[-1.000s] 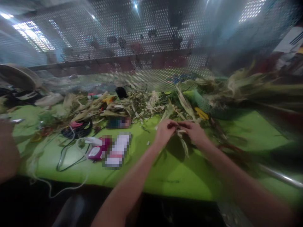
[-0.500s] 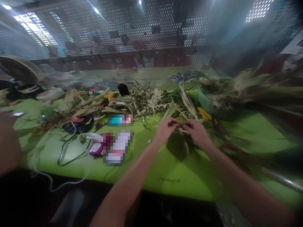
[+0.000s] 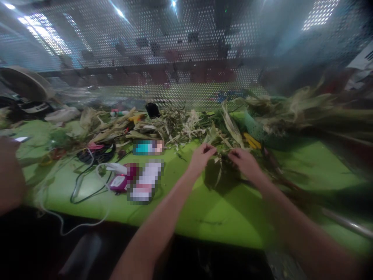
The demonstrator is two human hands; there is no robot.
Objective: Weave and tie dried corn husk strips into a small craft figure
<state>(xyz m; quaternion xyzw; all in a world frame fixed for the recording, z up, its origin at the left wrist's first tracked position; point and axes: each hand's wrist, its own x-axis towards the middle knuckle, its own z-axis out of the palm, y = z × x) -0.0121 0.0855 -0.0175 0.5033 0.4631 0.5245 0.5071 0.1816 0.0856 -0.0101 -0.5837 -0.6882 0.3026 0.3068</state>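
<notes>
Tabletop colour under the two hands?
Bright green tabletop, seen best in the head view.

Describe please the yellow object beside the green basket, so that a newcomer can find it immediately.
On the green table, look right to the green basket with pale husks in it. At its lower left side, just beyond the right hand, lies the yellow object, slim and slanted. Its bright colour separates it from the basket and the dull husks.

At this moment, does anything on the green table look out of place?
Yes: dry plant scraps lie scattered along the back of the table, and a white cable droops past the front edge, where it might snag.
</notes>
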